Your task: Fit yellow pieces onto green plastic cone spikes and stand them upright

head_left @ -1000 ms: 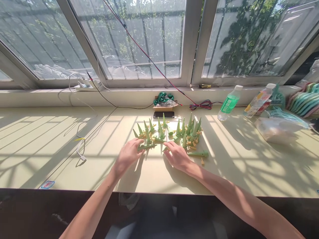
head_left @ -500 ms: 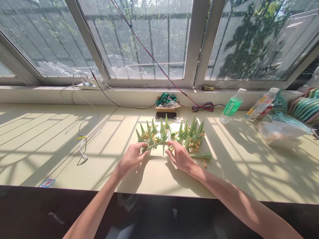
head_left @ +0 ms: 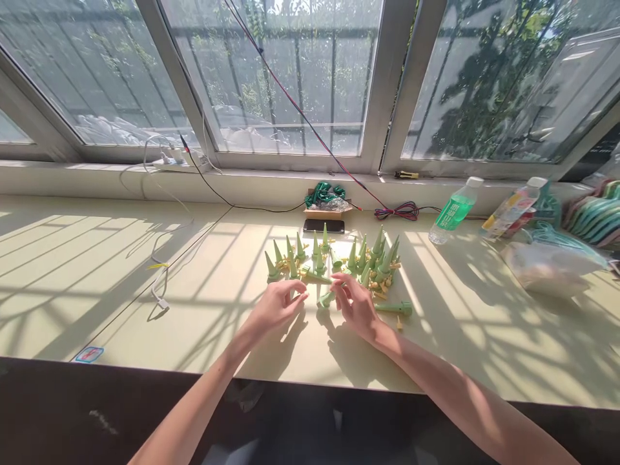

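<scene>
A cluster of green plastic cone spikes (head_left: 358,257) with small yellow pieces (head_left: 380,281) stands in the middle of the pale table (head_left: 97,271). My left hand (head_left: 276,307) is just in front of the cluster, fingers pinched near a lying green spike (head_left: 317,278). My right hand (head_left: 356,303) is beside it, fingers curled on another green spike (head_left: 325,298) that points down to the left. One more green spike (head_left: 394,308) lies flat to the right of my right hand.
A black phone (head_left: 323,225) and a small box of green parts (head_left: 323,197) lie behind the cluster. Two bottles (head_left: 453,210) and plastic bags (head_left: 547,265) sit at the right. White and black cables (head_left: 162,258) trail on the left. The table's front edge is near.
Both hands have lifted slightly off the table and drawn closer together. The right hand has taken up a green spike; the left has let go of the long spike it gripped.
</scene>
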Available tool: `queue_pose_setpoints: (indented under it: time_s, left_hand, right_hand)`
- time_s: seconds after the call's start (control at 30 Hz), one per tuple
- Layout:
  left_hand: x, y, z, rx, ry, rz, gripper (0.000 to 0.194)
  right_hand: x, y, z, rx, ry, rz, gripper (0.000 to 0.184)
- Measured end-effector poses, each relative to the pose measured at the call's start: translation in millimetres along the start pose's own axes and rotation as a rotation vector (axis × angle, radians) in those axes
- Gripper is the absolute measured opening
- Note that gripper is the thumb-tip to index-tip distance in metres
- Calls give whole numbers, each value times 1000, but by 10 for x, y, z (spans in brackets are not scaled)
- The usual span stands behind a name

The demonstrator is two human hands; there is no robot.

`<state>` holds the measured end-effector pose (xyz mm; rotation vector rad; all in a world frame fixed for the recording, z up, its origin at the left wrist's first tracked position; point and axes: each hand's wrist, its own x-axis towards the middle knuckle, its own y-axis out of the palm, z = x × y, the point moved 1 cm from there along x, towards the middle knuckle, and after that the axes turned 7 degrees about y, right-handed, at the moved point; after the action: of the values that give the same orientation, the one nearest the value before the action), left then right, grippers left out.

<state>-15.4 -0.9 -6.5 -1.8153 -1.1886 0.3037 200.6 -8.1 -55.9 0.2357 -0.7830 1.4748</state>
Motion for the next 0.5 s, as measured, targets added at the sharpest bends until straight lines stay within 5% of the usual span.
queue_pose_setpoints:
  time_s: [0.17,0.5]
  left_hand:
    - [110,-215,324,295,-141,-131,27]
    - [367,-12,346,256,-156,-81,29]
  right_hand:
    - [12,-60,92,-192,-159,-27,28]
    - [1,-57,108,-279,-123,108,35]
